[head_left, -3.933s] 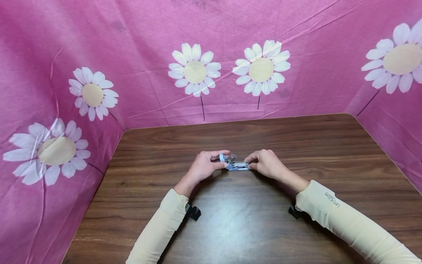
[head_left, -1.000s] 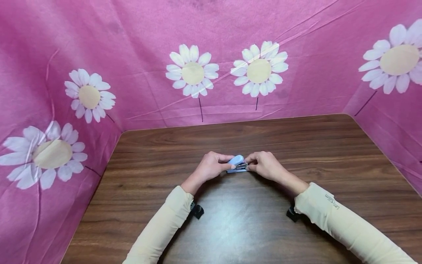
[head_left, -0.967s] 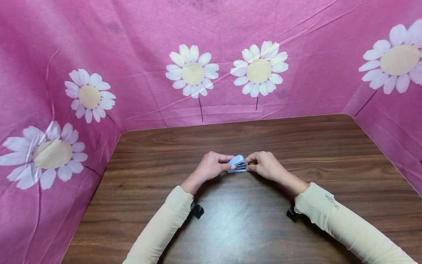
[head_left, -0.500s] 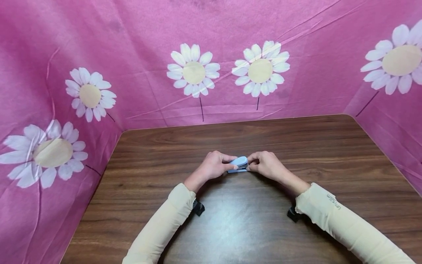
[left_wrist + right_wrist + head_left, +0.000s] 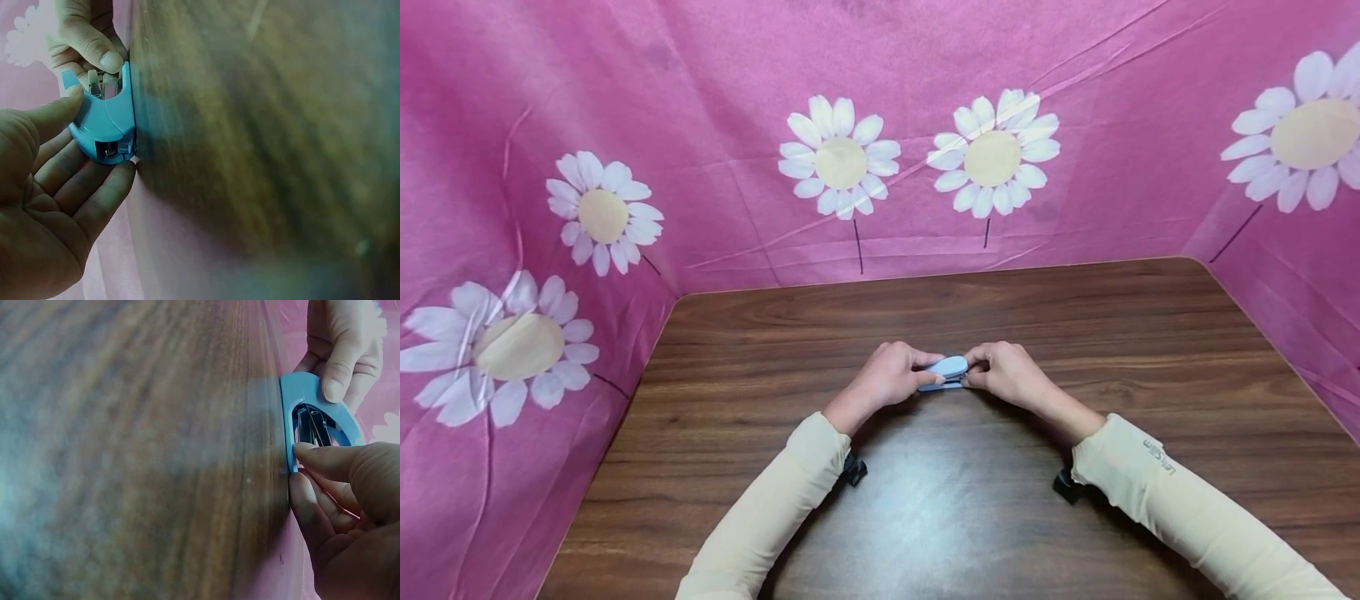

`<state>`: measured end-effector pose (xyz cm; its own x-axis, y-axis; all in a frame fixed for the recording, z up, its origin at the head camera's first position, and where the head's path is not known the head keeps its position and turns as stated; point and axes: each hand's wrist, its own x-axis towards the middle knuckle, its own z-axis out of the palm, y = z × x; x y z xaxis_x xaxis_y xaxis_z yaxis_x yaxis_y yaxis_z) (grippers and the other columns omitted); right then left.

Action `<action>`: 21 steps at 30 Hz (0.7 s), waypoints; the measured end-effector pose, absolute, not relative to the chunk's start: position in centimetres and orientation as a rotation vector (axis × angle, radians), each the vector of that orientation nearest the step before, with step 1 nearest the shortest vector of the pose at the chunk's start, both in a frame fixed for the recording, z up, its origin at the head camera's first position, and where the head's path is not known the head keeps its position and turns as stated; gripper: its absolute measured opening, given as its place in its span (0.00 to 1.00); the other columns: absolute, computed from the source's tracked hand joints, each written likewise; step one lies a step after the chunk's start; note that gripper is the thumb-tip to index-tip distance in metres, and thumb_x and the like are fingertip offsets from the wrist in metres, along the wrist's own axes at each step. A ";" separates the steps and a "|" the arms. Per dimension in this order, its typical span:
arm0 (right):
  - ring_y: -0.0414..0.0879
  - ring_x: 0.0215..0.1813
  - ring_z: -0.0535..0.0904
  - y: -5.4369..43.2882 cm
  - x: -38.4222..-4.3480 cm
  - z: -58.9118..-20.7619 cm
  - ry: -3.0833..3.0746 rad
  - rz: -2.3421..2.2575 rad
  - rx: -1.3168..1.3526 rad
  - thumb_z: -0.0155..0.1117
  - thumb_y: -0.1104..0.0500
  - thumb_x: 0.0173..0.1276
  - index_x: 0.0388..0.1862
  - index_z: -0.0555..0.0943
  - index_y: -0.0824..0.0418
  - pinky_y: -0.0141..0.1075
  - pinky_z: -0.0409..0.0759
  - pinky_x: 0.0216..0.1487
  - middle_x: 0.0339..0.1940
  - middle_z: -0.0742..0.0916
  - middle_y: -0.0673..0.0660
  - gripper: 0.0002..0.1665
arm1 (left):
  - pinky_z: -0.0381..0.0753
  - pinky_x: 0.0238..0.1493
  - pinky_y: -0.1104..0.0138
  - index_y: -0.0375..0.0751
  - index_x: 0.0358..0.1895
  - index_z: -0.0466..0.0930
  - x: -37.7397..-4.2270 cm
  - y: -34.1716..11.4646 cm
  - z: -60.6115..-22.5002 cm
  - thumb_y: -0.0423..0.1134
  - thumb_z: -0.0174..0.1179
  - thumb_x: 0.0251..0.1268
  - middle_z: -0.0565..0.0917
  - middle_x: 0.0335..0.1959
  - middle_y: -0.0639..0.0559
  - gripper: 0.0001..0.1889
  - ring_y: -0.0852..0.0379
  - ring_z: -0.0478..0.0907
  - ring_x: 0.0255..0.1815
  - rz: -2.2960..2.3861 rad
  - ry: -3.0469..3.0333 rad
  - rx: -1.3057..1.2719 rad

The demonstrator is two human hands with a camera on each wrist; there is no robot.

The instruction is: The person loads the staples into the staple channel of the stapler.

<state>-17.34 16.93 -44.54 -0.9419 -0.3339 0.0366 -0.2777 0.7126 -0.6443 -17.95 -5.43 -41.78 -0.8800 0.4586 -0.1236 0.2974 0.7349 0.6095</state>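
A small light-blue stapler sits on the wooden table between both hands, its top lowered over the base with a narrow gap toward the right. My left hand grips the hinge end, thumb on the near side. In the left wrist view, the stapler's rounded blue back shows, with the fingers behind and under it. My right hand pinches the front end of the base. The right wrist view shows metal parts inside the stapler, just beyond the thumb and fingertips of the right hand.
The brown wood-grain table spreads out around the hands. Pink cloth printed with white daisies hangs along its back and sides. Each wrist carries a black camera mount below a cream sleeve.
The stapler's top, swung fully back at first with its metal inside exposed, has come over and down onto the base. My left hand has shifted slightly right; the right hand keeps its pinch.
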 end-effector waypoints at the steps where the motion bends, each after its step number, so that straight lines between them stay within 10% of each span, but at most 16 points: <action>1: 0.36 0.32 0.80 16.9 -17.3 -44.6 2.835 -1.042 -0.508 0.75 0.61 0.56 0.37 0.89 0.56 0.33 0.76 0.38 0.29 0.90 0.47 0.08 | 0.75 0.38 0.72 0.61 0.59 0.85 -17.9 -5.3 -41.7 0.51 0.68 0.66 0.88 0.54 0.53 0.18 0.63 0.77 0.39 0.856 2.675 0.595; 21: 0.38 0.33 0.79 16.9 -17.6 -44.6 2.879 -0.983 -0.557 0.75 0.61 0.55 0.37 0.90 0.56 0.36 0.77 0.39 0.31 0.90 0.48 0.08 | 0.79 0.44 0.69 0.58 0.58 0.85 -18.1 -4.8 -41.1 0.50 0.68 0.67 0.88 0.54 0.57 0.18 0.62 0.81 0.44 0.682 2.731 0.695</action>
<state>-17.60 16.91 -44.58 -0.9340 -0.3507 0.0685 -0.3194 0.7333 -0.6002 -18.14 -4.76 -41.07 -0.8575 0.5015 -0.1150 0.3885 0.7775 0.4945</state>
